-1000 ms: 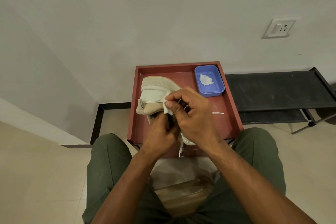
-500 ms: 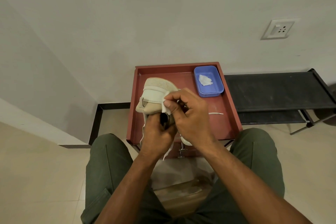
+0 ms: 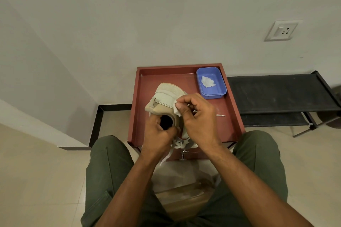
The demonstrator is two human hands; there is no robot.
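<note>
Over the last second the left hand (image 3: 158, 134) has slid down the beige suede-and-canvas sneaker (image 3: 166, 97), so its dark mouth now shows. That hand grips the collar at 6 o'clock, while the right hand (image 3: 199, 121) keeps pinching a small folded white wipe (image 3: 177, 110) against the heel side at 3 o'clock, which suggests the cleaning is moving to a fresh patch. The sneaker is held over the red-brown rimmed desk (image 3: 144, 116), and at the desk's 1 o'clock corner a blue rectangular plastic tub (image 3: 219, 86) holds one crumpled white tissue (image 3: 207, 81).

Grey wall (image 3: 166, 14), black bench (image 3: 276, 92), perhaps tiled floor (image 3: 36, 180)
</note>
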